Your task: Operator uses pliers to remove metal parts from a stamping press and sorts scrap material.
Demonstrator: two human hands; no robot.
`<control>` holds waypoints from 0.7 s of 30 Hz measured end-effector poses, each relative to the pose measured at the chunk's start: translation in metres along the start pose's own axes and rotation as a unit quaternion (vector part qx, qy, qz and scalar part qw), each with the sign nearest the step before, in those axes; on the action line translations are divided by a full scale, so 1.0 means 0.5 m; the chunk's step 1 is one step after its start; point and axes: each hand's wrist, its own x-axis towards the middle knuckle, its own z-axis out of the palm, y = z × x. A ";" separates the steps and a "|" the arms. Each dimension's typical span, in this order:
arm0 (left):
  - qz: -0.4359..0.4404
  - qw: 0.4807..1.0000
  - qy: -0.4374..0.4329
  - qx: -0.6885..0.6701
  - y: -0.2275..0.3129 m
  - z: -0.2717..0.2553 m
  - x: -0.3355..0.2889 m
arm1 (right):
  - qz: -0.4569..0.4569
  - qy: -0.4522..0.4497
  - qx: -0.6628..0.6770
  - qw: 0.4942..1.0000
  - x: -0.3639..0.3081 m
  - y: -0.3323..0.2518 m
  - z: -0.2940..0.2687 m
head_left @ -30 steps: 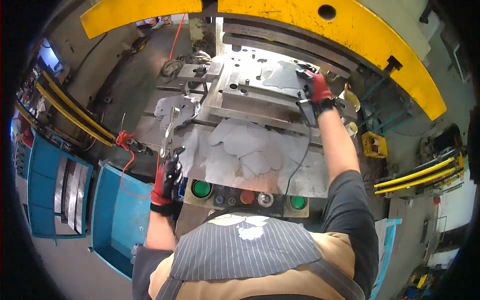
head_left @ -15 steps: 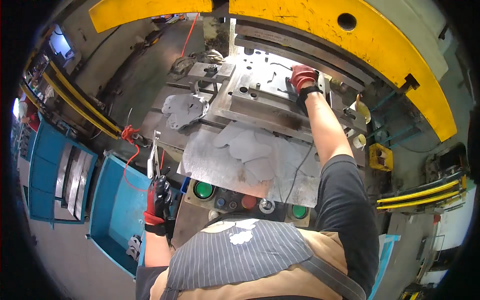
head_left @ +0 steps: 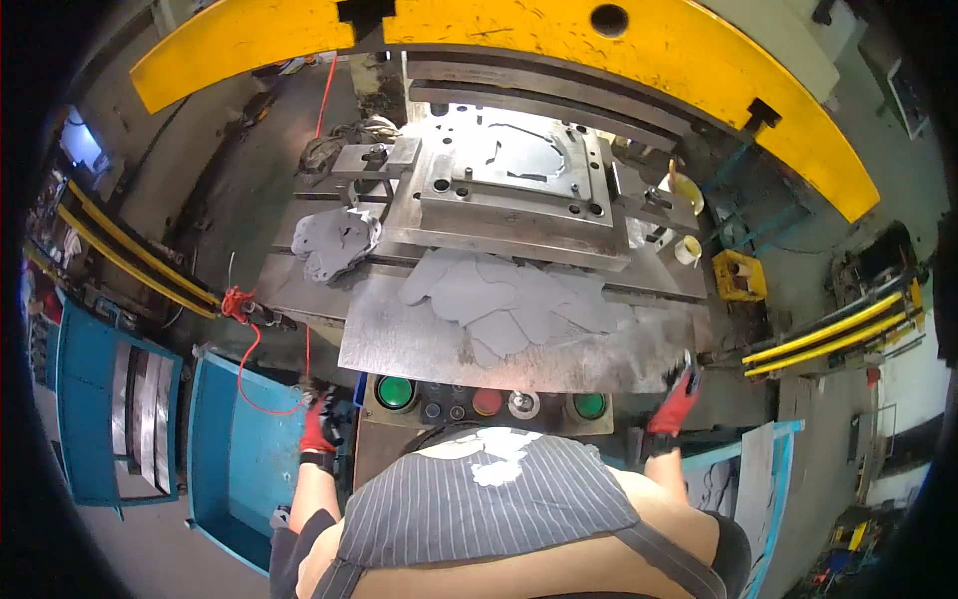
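Note:
My left hand (head_left: 320,421), in a red and dark glove, is low at the left beside the blue bin (head_left: 205,439). Its dark fingers look apart, with nothing plainly in them. My right hand (head_left: 679,401), gloved alike, is at the right front corner of the metal plate (head_left: 399,349); its fingers stretch forward, and contact is unclear. Several flat grey sheet pieces (head_left: 509,309) overlap on that plate. Behind them stands a steel press die (head_left: 529,215) with a curved dark outline on its bright top. Left of it, grey shaped metal parts (head_left: 334,243) lie in a pile.
A yellow press beam (head_left: 519,25) arches overhead. Green buttons (head_left: 396,391) and a red button (head_left: 487,401) line the panel before me. A red hose (head_left: 256,349) hangs over the bin. A yellow crate (head_left: 739,275) and teal stand (head_left: 773,489) are at the right.
My right hand has drawn back from the die to the plate's right corner. The slim silvery metal thing at my left hand is no longer visible. The view has shifted.

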 end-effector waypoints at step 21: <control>-0.103 0.884 -0.136 0.434 -0.019 0.187 0.086 | 0.128 -0.455 -0.245 0.847 -0.148 0.276 -0.012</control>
